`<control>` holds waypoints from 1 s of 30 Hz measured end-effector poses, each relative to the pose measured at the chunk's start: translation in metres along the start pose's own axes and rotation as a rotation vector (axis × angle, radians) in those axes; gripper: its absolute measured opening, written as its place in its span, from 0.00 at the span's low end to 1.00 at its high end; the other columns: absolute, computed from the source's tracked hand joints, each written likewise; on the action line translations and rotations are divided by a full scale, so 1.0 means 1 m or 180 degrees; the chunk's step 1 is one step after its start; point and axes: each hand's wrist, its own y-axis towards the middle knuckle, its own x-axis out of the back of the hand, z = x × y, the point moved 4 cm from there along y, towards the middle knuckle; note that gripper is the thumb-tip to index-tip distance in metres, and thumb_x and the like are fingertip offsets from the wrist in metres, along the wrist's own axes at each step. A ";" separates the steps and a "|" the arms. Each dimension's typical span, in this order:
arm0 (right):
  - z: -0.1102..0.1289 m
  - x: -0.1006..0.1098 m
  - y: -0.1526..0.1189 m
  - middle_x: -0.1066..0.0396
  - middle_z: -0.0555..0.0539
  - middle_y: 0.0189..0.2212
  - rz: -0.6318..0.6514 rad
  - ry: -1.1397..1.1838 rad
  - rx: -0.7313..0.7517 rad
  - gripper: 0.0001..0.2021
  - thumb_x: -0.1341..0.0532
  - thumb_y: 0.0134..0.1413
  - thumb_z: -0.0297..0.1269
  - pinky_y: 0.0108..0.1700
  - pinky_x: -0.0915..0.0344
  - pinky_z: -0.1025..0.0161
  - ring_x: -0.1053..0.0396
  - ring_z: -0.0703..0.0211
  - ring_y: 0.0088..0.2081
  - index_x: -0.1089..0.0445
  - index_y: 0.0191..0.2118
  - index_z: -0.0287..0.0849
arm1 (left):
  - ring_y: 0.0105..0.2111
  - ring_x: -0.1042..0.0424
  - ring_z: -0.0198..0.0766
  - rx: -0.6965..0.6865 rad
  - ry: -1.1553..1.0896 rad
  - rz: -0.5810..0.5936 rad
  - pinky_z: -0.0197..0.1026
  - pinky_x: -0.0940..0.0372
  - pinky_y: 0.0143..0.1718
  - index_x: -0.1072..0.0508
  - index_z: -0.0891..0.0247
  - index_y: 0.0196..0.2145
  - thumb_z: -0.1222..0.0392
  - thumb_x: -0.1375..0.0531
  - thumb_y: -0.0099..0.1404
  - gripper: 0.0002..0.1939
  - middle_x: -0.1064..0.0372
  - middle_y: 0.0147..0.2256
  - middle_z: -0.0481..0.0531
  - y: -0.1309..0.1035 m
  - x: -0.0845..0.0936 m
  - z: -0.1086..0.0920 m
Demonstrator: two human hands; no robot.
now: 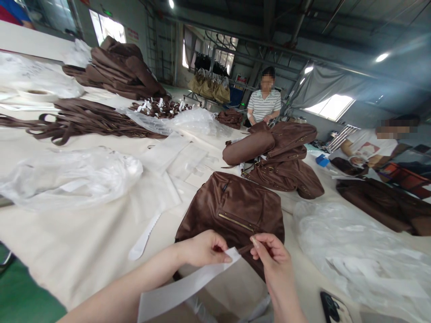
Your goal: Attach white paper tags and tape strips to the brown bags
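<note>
A brown leather bag (pixel 249 202) with a brass zipper lies on the cloth-covered table in front of me. My left hand (pixel 207 249) pinches the end of a long white strip (pixel 188 287), which looks like paper or thin foam and hangs down toward me. In the fingertips of my right hand (pixel 269 251) is a thin brown leather strap (pixel 245 248), its other end meeting the white strip. Both hands are above the bag's near edge. Whether the strap is joined to the bag is hidden.
More brown bags (pixel 276 152) are stacked behind. Brown straps (pixel 97 121) and a bag pile (pixel 117 67) lie at the left. Plastic bags (pixel 111 170) and plastic film (pixel 357 242) flank me. A phone (pixel 335 307) lies near right. Two people (pixel 264 105) work across the table.
</note>
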 end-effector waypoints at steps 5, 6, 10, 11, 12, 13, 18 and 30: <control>-0.001 -0.002 0.000 0.28 0.50 0.26 0.0051 -0.0046 -0.0046 0.10 0.33 0.46 0.43 0.28 0.35 0.67 0.32 0.63 0.26 0.28 0.33 0.43 | 0.22 0.45 0.28 0.0199 -0.0258 -0.0184 0.30 0.46 0.23 0.26 0.70 0.27 0.39 0.38 0.54 0.25 0.40 0.21 0.45 0.003 0.004 0.009; -0.002 -0.003 0.000 0.28 0.50 0.26 0.0102 -0.0100 -0.0094 0.11 0.33 0.46 0.44 0.29 0.35 0.67 0.32 0.63 0.26 0.28 0.33 0.43 | 0.22 0.44 0.28 0.0181 -0.0305 -0.0178 0.30 0.46 0.23 0.26 0.69 0.28 0.40 0.38 0.53 0.25 0.39 0.21 0.45 0.003 0.004 0.010; -0.002 -0.013 -0.001 0.26 0.47 0.27 0.0639 -0.0536 -0.0247 0.15 0.37 0.50 0.49 0.29 0.34 0.65 0.32 0.60 0.26 0.26 0.37 0.43 | 0.22 0.46 0.28 0.0061 -0.0330 -0.0080 0.30 0.48 0.22 0.27 0.69 0.27 0.42 0.37 0.54 0.22 0.41 0.21 0.44 0.003 0.000 0.010; -0.002 -0.017 -0.002 0.25 0.46 0.28 0.0795 -0.0703 -0.0236 0.16 0.39 0.52 0.50 0.30 0.33 0.64 0.31 0.60 0.26 0.25 0.38 0.43 | 0.21 0.47 0.27 0.0025 -0.0303 -0.0051 0.30 0.50 0.21 0.28 0.68 0.26 0.42 0.37 0.54 0.22 0.43 0.20 0.43 0.003 -0.001 0.010; -0.001 -0.020 -0.003 0.24 0.45 0.31 0.0909 -0.0870 -0.0192 0.17 0.41 0.54 0.50 0.32 0.32 0.63 0.30 0.58 0.28 0.25 0.39 0.43 | 0.21 0.48 0.27 -0.0008 -0.0276 -0.0022 0.30 0.51 0.21 0.29 0.68 0.25 0.42 0.38 0.54 0.22 0.45 0.20 0.42 0.003 -0.002 0.009; 0.000 -0.022 -0.003 0.24 0.44 0.34 0.0969 -0.1022 -0.0115 0.17 0.42 0.55 0.50 0.35 0.31 0.62 0.28 0.56 0.31 0.24 0.40 0.44 | 0.21 0.50 0.27 -0.0042 -0.0251 -0.0001 0.30 0.53 0.20 0.31 0.68 0.24 0.42 0.38 0.55 0.23 0.47 0.20 0.42 0.003 -0.003 0.009; 0.007 -0.028 -0.006 0.25 0.42 0.43 0.1041 -0.1396 0.0218 0.18 0.46 0.58 0.49 0.52 0.35 0.57 0.30 0.51 0.47 0.25 0.44 0.45 | 0.22 0.55 0.28 -0.0209 -0.0061 -0.0032 0.32 0.55 0.21 0.41 0.65 0.19 0.41 0.45 0.61 0.25 0.56 0.20 0.42 0.005 -0.002 0.005; -0.014 -0.010 0.000 0.27 0.42 0.45 0.0844 -0.1043 -0.0462 0.26 0.52 0.59 0.57 0.38 0.30 0.59 0.29 0.52 0.42 0.28 0.48 0.45 | 0.14 0.41 0.30 0.0571 -0.0133 0.0426 0.32 0.43 0.18 0.38 0.63 0.17 0.37 0.46 0.58 0.26 0.43 0.13 0.44 -0.005 -0.009 0.001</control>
